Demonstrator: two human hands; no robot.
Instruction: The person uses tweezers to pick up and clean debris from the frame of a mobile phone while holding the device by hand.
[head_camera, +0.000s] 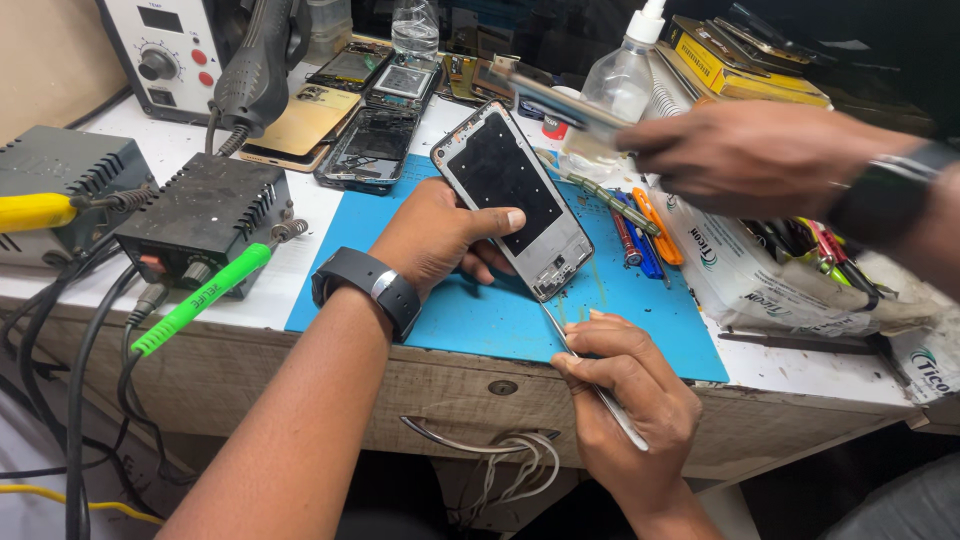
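Our left hand (440, 235) grips the stripped phone frame (512, 210), tilted at the blue mat's (480, 320) middle; our right hand (625, 395) pinches tweezers (590, 375) near its lower corner. Disassembly looks well advanced, cleaning left.

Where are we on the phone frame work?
Done: the phone frame is stripped, no screen fitted, propped on the blue mat. In hand: left hand tilts the frame; right hand works tweezers at its lower edge. Left: nothing refitted yet. Another person's hand moves a blurred part above.
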